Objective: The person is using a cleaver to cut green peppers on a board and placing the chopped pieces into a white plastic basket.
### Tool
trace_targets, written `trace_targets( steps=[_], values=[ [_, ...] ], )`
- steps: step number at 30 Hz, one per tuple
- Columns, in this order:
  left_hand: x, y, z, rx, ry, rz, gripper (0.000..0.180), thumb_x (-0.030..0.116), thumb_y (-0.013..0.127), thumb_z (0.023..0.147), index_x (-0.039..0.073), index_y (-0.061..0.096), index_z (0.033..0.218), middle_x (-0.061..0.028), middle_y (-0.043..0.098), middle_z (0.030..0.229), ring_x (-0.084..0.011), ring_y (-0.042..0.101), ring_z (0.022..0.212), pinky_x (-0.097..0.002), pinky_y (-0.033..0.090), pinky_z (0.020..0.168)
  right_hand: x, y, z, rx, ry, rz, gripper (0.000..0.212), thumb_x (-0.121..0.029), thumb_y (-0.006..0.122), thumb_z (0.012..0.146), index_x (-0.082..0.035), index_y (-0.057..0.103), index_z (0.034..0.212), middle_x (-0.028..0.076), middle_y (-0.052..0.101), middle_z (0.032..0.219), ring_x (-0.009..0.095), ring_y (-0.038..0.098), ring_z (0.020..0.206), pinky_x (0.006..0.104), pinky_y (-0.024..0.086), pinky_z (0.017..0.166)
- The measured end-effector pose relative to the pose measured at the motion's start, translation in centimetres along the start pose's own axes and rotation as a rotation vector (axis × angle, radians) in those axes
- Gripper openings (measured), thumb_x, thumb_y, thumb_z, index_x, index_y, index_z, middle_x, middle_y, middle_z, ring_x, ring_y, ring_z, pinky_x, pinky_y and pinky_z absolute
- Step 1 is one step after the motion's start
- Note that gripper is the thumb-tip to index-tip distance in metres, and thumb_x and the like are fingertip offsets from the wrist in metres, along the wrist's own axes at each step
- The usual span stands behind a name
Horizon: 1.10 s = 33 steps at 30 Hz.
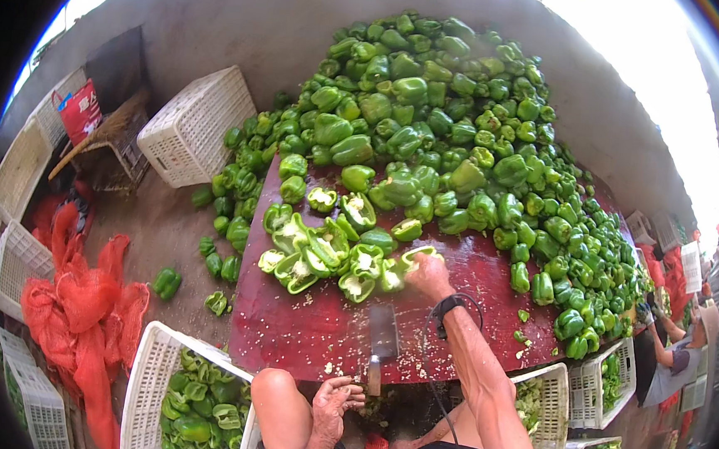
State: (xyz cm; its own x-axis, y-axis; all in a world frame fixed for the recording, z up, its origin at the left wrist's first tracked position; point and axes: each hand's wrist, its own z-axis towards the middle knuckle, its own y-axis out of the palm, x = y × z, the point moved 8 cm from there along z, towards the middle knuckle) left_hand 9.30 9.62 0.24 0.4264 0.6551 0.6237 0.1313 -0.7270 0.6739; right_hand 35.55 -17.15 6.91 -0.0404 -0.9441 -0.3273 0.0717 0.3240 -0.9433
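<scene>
Over the red tabletop (470, 316) my right hand (428, 277) reaches forward, its fingers closed on a cut green bell pepper half (421, 252). It is beside a cluster of halved peppers (312, 250) with pale seeds and ribs showing. My left hand (335, 406) rests low by my knee at the table's near edge. Its fingers are loosely bent and apart, and I see nothing in them. Just right of it lies a cleaver (384, 330), flat on the table, its wooden handle jutting over the near edge. Seeds are scattered round the blade.
A large heap of whole green peppers (434, 105) covers the table's far side against the wall. White crates (149, 377) of cut peppers stand beside my legs. Red mesh sacks (83, 297) lie at left, near a tipped crate (195, 125). Another person (680, 351) works at far right.
</scene>
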Motion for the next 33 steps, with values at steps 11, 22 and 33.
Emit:
trace_targets(
  steps=[11,22,33],
  values=[
    [0.6,2.4,0.3,-0.151,0.018,-0.185,0.064,0.047,0.046,0.099,0.002,0.034,0.144,-0.0178,0.053,0.131,-0.0302,0.055,0.118,-0.0471,0.053,0.093,-11.4,-0.1,-23.9,-0.436,0.018,0.904,0.047,-0.022,0.077,0.079,-0.007,0.063,0.121,0.006,0.068,0.106,0.015,0.063,0.096,0.0296,0.052,0.086],
    [1.4,4.0,-2.9,-0.281,0.161,0.217,0.073,0.055,0.050,0.093,-0.003,0.044,0.137,-0.0192,0.054,0.131,-0.0300,0.055,0.117,-0.0433,0.045,0.102,-14.5,1.7,-28.8,-0.440,-0.180,1.091,0.052,-0.030,0.073,0.074,0.000,0.059,0.114,0.015,0.063,0.093,0.024,0.061,0.086,0.0376,0.049,0.074],
    [0.3,3.7,-3.7,-0.377,-0.181,0.046,0.073,0.044,0.059,0.088,0.007,0.036,0.146,-0.0154,0.053,0.130,-0.0270,0.058,0.112,-0.0408,0.053,0.091,-16.0,2.6,-29.8,-0.459,-0.239,1.197,0.042,-0.019,0.069,0.075,-0.004,0.059,0.112,0.012,0.062,0.090,0.025,0.060,0.087,0.0381,0.049,0.080]
  ],
)
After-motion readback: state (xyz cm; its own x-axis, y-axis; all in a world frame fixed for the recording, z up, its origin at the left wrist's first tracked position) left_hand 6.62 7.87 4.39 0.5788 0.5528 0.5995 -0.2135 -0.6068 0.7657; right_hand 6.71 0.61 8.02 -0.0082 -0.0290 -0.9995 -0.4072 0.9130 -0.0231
